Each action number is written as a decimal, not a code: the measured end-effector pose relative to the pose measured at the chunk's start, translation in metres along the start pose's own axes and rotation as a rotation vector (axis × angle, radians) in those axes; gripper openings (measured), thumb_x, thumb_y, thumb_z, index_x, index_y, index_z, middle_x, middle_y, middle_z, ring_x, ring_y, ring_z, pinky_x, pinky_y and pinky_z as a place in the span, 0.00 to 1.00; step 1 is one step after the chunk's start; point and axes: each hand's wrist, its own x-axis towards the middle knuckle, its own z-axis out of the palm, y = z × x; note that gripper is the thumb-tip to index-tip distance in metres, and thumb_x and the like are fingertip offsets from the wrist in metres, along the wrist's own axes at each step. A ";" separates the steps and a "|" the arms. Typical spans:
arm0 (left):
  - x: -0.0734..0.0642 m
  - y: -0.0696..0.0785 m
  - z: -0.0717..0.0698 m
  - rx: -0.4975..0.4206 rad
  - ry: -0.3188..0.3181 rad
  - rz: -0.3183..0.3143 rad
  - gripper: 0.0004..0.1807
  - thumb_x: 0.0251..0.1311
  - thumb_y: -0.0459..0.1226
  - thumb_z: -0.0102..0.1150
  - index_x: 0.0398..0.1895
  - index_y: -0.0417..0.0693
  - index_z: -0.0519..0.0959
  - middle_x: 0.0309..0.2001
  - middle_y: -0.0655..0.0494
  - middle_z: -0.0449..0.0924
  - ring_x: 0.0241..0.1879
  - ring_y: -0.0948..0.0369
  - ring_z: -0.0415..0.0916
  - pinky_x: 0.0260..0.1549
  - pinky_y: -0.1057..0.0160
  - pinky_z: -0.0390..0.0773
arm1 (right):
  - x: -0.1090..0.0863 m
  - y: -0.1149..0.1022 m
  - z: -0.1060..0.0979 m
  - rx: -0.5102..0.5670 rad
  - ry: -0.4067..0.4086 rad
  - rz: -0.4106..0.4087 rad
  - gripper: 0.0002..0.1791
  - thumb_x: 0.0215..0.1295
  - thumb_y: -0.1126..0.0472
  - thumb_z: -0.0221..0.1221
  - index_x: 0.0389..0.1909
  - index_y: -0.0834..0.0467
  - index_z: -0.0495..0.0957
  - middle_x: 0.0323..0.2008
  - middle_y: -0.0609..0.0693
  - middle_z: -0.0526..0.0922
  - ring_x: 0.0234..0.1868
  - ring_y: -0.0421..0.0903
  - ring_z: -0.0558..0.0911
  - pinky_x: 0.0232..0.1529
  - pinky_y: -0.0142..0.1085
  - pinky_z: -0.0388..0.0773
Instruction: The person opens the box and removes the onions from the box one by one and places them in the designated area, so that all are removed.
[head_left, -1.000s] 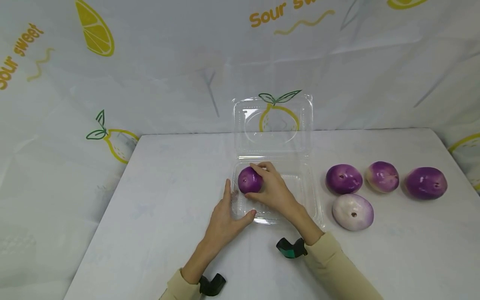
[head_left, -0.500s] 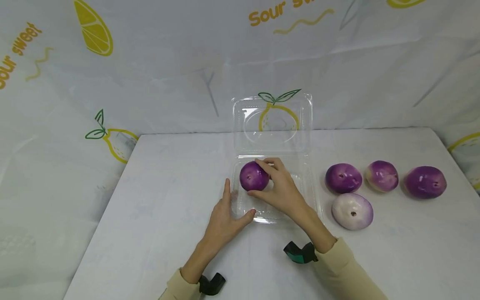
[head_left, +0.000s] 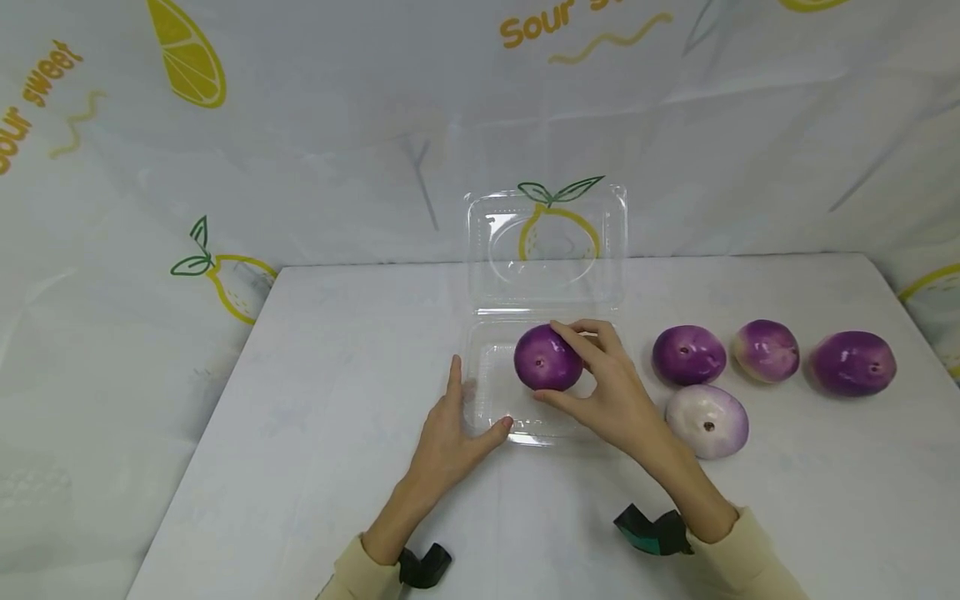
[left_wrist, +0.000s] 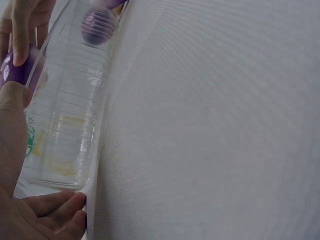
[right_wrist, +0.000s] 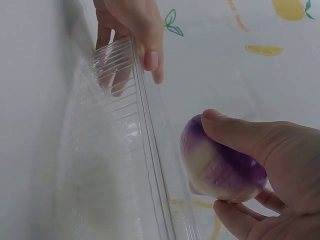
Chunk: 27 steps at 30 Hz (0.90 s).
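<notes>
A clear plastic clamshell box [head_left: 495,375] lies on the white table with its lid [head_left: 547,250] standing open. My right hand [head_left: 570,367] grips a dark purple round fruit [head_left: 542,360] between thumb and fingers over the tray's right half; the right wrist view shows the same fruit [right_wrist: 220,165] beside the tray's rim [right_wrist: 150,150]. My left hand [head_left: 480,396] rests against the tray's front left corner, index finger straight along the side and thumb on the front rim. In the left wrist view the ribbed tray [left_wrist: 70,100] runs past my thumb [left_wrist: 55,205].
Three purple fruits [head_left: 688,355] [head_left: 767,351] [head_left: 853,363] sit in a row right of the box, and a pale one [head_left: 707,421] lies in front of them by my right forearm. A lemon-print cloth hangs behind the table.
My right hand has carried the purple fruit from the tray's left side over to its right side, and the forearm has swung right. The left hand has not moved.
</notes>
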 end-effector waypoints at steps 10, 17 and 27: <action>0.000 0.001 0.000 -0.017 -0.002 -0.008 0.63 0.56 0.57 0.70 0.84 0.49 0.41 0.72 0.40 0.72 0.71 0.44 0.71 0.67 0.40 0.72 | -0.027 0.006 -0.036 -0.119 0.082 -0.053 0.48 0.43 0.63 0.81 0.70 0.59 0.73 0.62 0.60 0.74 0.61 0.58 0.77 0.60 0.09 0.57; 0.001 0.001 0.000 -0.016 -0.005 -0.003 0.62 0.56 0.57 0.69 0.84 0.48 0.41 0.72 0.39 0.71 0.71 0.43 0.70 0.67 0.40 0.73 | -0.051 0.017 -0.068 -0.145 0.129 0.017 0.53 0.36 0.66 0.83 0.70 0.54 0.73 0.62 0.59 0.75 0.60 0.48 0.78 0.54 0.08 0.64; 0.001 0.001 0.001 -0.020 -0.008 0.000 0.63 0.56 0.58 0.69 0.84 0.48 0.41 0.72 0.40 0.70 0.72 0.43 0.69 0.67 0.40 0.72 | -0.085 0.043 -0.098 -0.148 0.244 0.013 0.58 0.27 0.72 0.83 0.70 0.58 0.73 0.61 0.40 0.72 0.63 0.20 0.66 0.55 0.06 0.61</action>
